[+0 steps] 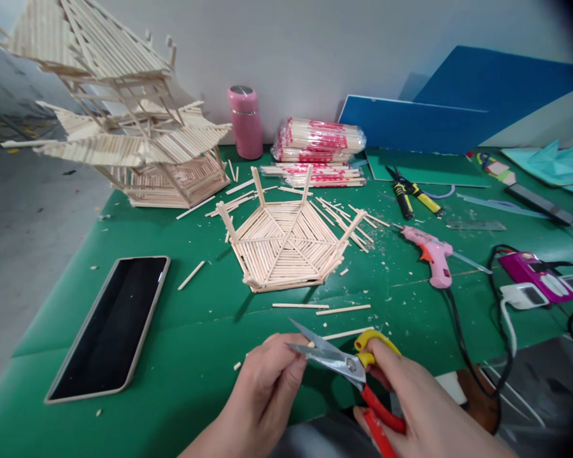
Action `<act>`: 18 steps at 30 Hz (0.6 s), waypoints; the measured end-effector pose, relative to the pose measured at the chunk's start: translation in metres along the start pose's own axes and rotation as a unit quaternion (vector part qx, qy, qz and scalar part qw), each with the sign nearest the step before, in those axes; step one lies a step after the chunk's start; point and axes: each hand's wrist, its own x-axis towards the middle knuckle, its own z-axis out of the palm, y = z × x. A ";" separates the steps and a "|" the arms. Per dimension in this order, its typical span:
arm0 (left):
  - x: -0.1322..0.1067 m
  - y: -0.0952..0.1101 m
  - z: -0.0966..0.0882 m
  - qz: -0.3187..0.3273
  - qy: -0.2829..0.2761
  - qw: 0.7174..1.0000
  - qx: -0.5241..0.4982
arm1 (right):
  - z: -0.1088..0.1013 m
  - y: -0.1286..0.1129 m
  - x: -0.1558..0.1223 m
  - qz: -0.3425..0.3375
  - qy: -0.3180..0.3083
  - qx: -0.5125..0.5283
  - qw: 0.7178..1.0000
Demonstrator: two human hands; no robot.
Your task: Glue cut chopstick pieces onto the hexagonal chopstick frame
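Red-and-yellow-handled metal scissors (351, 364), blades parted, gripped in right hand (413, 391) | slim pale wooden stick (311, 344) pinched tight by left hand (267, 380) | fingers best kept clear, cut square

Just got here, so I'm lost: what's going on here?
The person's right hand holds open, red-and-yellow-handled metal scissors up against the left hand, which seems to pinch a thin pale wooden stick. Beyond them sits a six-sided platform of pale wooden sticks with upright corner posts.
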 end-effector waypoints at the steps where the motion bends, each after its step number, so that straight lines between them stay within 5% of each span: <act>1: 0.001 0.001 0.000 0.014 0.008 1.000 -0.006 | 0.000 0.001 0.001 -0.001 -0.003 -0.010 1.000; 18: -0.003 -0.001 0.006 0.061 0.049 0.997 -0.024 | 0.007 -0.001 -0.003 0.013 -0.022 0.019 0.999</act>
